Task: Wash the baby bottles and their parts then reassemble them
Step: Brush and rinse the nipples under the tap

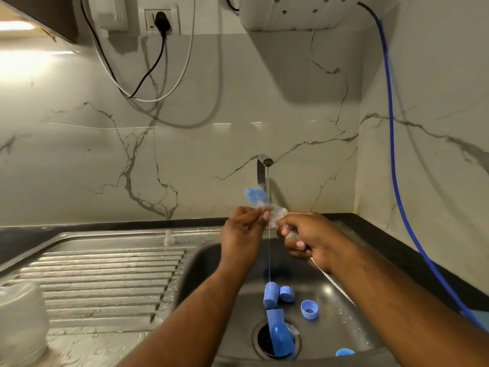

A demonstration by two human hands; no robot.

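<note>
Far to the left of the left grip and lower, a clear bottle [21, 324] stands on the ribbed steel draining board [105, 274] of the bench; nearer that grip, still to its left, a small clear teat [168, 237] stands upright by the board's back edge. The left hand [242, 231] is raised over the sink [206, 263], its grip pinched together on the bristled end of a bottle brush [277, 213]; the spot is blurred, so whether a clear part sits on the bristles cannot be told. The brush's blue tip [255, 196] sticks up just above the left grip; behind it the tap [263, 168] lets a thin stream of water [269, 250] fall between the two grips. The right hand [309, 237], close beside the left, is clamped round the brush, whose white handle [330, 279] runs down under the wrist. Below both grips, on the sink floor, lie blue parts: a blue cap [271, 295] under the stream, a smaller cap [287, 294] touching it, a blue ring [309, 309] to the right, another blue piece [281, 340] over the drain. Far right of the right grip, a blue hose [391, 154] hangs down the wall.
</note>
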